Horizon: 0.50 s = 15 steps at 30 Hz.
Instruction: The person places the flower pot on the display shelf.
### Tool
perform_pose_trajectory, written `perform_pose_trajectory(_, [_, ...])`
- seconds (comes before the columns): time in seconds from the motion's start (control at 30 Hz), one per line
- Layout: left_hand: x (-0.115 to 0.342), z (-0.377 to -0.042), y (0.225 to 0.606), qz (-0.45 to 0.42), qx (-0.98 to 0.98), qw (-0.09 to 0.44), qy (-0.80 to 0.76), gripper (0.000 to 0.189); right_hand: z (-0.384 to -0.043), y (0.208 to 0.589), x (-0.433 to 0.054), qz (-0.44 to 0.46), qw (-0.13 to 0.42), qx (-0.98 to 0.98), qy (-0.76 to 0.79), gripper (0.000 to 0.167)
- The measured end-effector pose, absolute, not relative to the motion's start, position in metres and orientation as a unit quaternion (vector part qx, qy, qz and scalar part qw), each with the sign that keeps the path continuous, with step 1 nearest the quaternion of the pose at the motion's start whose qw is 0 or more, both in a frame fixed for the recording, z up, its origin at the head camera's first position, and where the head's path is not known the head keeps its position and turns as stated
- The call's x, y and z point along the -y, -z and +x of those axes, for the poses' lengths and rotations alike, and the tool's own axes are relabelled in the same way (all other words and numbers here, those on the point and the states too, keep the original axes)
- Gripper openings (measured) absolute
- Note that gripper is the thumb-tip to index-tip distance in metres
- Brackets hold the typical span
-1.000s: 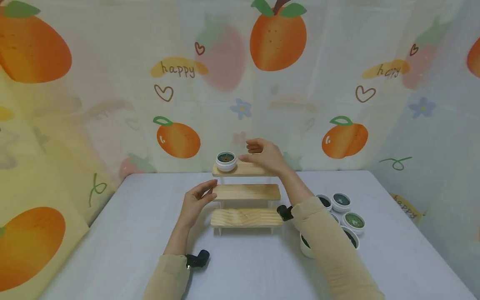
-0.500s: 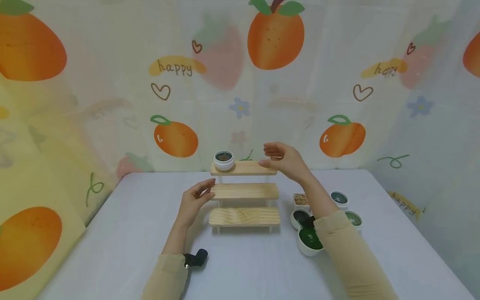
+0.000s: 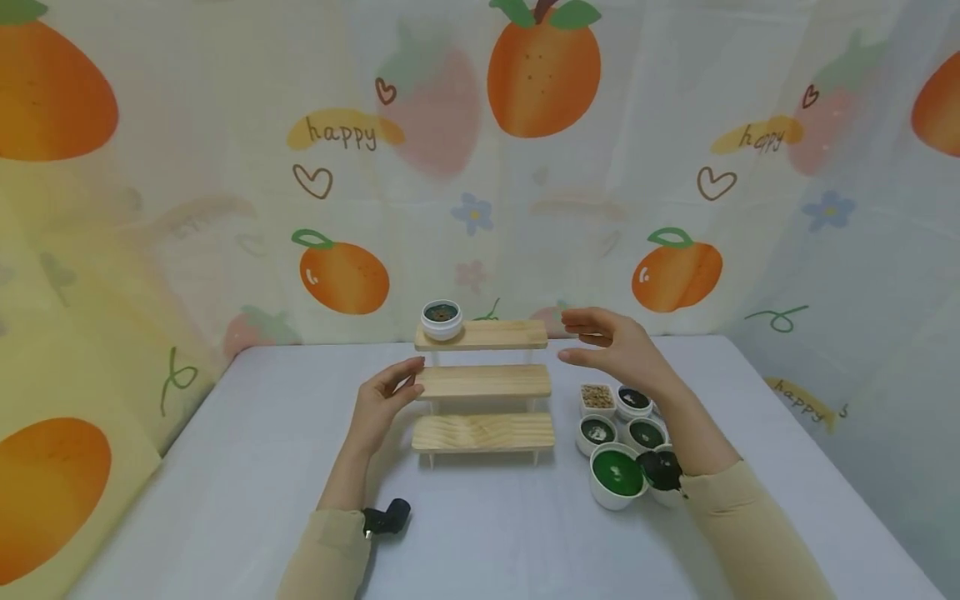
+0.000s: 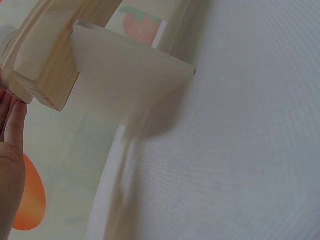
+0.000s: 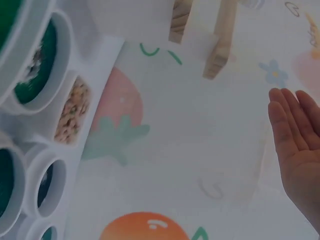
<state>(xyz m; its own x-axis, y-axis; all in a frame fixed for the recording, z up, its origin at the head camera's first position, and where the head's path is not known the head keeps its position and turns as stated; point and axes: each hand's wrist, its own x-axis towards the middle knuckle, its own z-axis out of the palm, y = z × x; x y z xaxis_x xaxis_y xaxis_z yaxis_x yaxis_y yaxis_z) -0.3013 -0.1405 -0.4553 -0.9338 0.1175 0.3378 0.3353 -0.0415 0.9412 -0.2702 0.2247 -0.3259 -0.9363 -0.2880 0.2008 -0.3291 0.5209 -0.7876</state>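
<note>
Head view shows me the empty, loose right hand [image 3: 617, 350] now farther from the top white pot [image 3: 442, 322], which seems set, while the left hand [image 3: 378, 408] pinches the wooden stand [image 3: 483, 382].

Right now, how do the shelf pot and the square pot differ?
The shelf pot stands on the top shelf, the square pot on the table. The shelf pot is round, the square pot straight-sided. The shelf pot looks dark inside, the square pot tan. Both are white.
</note>
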Motion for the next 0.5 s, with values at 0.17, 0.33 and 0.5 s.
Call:
perform_pose_trajectory(0.17, [0.141, -0.303, 0.455, -0.163, 0.689, 0.076, 0.702, 0.046, -0.256, 0.335, -0.244, 0.154, 0.032, 0.883, -0.442, 0.058])
perform_pose_trajectory(0.33, [0.141, -0.303, 0.455, -0.161, 0.692, 0.075, 0.700, 0.045, -0.242, 0.347, -0.260, 0.129, 0.050, 0.892, -0.430, 0.051])
perform_pose_trajectory(0.5, [0.143, -0.302, 0.456, -0.158, 0.693, 0.078, 0.699, 0.045, -0.232, 0.356, -0.274, 0.133, 0.041, 0.896, -0.421, 0.050])
